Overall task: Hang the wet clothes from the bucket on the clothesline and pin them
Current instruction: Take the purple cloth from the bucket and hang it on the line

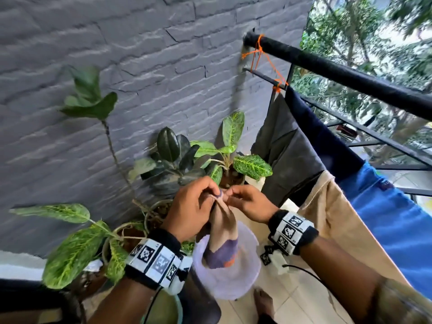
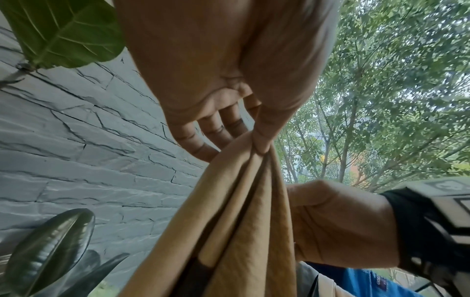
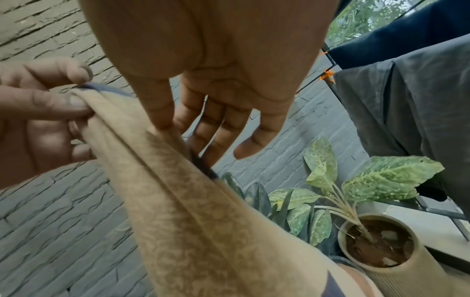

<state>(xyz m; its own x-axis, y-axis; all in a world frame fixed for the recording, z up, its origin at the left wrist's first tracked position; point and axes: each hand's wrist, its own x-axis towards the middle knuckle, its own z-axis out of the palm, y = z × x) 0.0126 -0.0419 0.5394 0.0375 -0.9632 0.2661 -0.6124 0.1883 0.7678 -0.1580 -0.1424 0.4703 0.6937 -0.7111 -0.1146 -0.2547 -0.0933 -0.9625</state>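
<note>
Between our two hands, the tan garment hangs long axis downward over the bucket, our left hand and right hand both pinching its top edge, the clothesline up beyond the right hand

No legible text; blurred print on the blue garment.

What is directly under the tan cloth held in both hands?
Under the tan cloth sits a pale lilac bucket on the floor; the cloth's purple end hangs over its opening, hiding whatever remains inside.
</note>
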